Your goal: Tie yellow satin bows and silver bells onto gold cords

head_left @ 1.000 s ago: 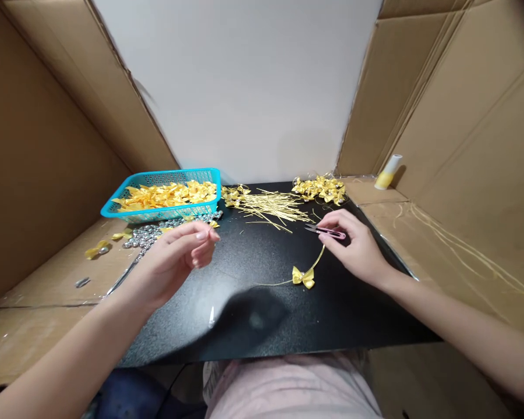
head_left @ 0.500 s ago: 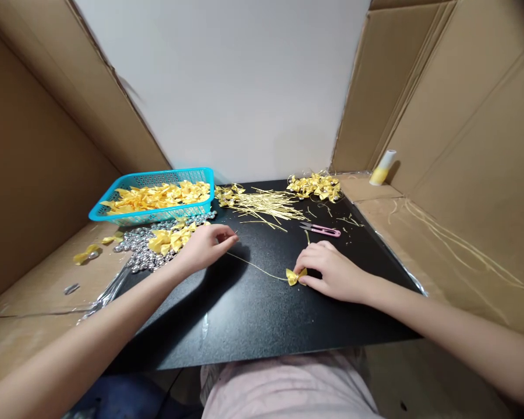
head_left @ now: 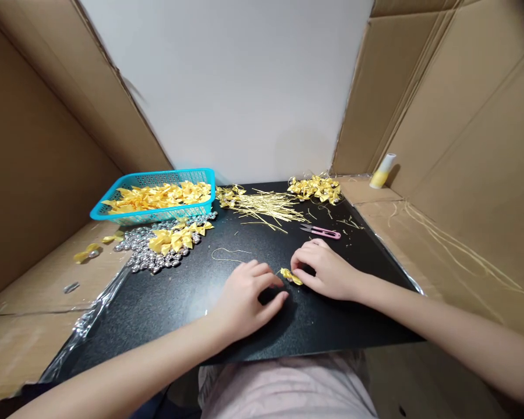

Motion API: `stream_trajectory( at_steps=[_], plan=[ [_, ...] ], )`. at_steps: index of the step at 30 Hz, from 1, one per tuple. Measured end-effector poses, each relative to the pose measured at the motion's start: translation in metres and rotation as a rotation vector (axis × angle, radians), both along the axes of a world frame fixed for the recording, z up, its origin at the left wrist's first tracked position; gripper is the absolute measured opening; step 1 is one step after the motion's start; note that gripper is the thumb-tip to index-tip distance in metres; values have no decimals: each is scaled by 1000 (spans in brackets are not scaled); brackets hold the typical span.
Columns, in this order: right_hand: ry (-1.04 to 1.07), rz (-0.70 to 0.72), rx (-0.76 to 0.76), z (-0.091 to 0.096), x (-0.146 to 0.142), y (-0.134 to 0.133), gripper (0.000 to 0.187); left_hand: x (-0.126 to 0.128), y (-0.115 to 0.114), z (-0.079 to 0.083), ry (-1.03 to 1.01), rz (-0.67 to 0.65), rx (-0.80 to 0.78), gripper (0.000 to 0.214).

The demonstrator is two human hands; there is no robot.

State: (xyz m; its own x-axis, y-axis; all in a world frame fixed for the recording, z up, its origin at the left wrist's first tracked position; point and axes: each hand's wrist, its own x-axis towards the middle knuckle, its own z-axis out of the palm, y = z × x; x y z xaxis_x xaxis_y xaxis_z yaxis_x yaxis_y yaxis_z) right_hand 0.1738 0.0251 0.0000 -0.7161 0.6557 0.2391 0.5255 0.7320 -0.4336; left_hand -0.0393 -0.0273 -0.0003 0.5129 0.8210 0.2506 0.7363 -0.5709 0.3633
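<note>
A small yellow ribbon bow (head_left: 291, 276) lies on the black tabletop between my hands, turned edge-on. My right hand (head_left: 325, 267) is closed, its thumb and forefinger tips at the bow's right end. Just left of the bow is my left hand (head_left: 251, 299), thumb and fingers apart with nothing visible between them. A thin pale yellow cord (head_left: 220, 250) curves loosely on the table beyond the left hand; part of it is hidden behind that hand. Pink thread snips (head_left: 325, 232) rest beyond my right hand.
A turquoise basket (head_left: 96, 213) of yellow bows stands back left, with silver beads (head_left: 142, 256) and loose bows (head_left: 174, 238) before it. Cut yellow cords (head_left: 268, 206) lie at the back, beside finished-looking bows (head_left: 314, 188). A white-and-yellow spool (head_left: 382, 171) stands right on cardboard.
My left hand has let go of the cord and come right and nearer, close to the bow. The cord has gone slack into a loop. The bow has turned at my right fingertips.
</note>
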Motion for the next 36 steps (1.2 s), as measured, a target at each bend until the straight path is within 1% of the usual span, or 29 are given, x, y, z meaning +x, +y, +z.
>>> stream_trajectory(
  at_steps=[1, 3, 6, 9, 10, 12, 16, 19, 22, 25, 30, 33, 36],
  plan=[
    [19, -5, -5, 1, -2, -1, 9, 5, -6, -1, -70, 28, -37, 17],
    [70, -18, -23, 4, -6, -4, 9, 12, -10, -1, -212, 106, -93, 15],
    [162, -62, -39, 10, -13, -9, 7, 15, -3, 2, -413, 208, -180, 17],
    [229, -90, -25, 13, -20, -10, 8, 15, 6, 2, -608, 230, -288, 18],
    [247, -99, -26, 13, -22, -10, 9, 15, 8, 2, -648, 234, -310, 17],
    [282, -136, -42, 12, -24, -6, 11, 14, 9, 0, -666, 247, -321, 16],
    [336, -244, -122, 6, -22, 5, 12, 11, 4, 1, -572, 268, -301, 11],
    [343, -335, -166, 3, -15, 16, 12, 4, -1, 9, -468, 286, -242, 14],
    [347, -416, -156, 1, -5, 27, 11, -7, -6, 18, -304, 298, -209, 17],
    [355, -469, -130, 3, 7, 38, 11, -22, -14, 24, -153, 334, -251, 18],
    [352, -543, -94, 8, 21, 52, 11, -53, -28, 25, 41, 381, -328, 16],
    [351, -579, -76, 9, 27, 58, 10, -72, -33, 26, 100, 401, -367, 17],
    [353, -605, -64, 10, 31, 63, 9, -89, -31, 27, 113, 431, -373, 17]
  ],
)
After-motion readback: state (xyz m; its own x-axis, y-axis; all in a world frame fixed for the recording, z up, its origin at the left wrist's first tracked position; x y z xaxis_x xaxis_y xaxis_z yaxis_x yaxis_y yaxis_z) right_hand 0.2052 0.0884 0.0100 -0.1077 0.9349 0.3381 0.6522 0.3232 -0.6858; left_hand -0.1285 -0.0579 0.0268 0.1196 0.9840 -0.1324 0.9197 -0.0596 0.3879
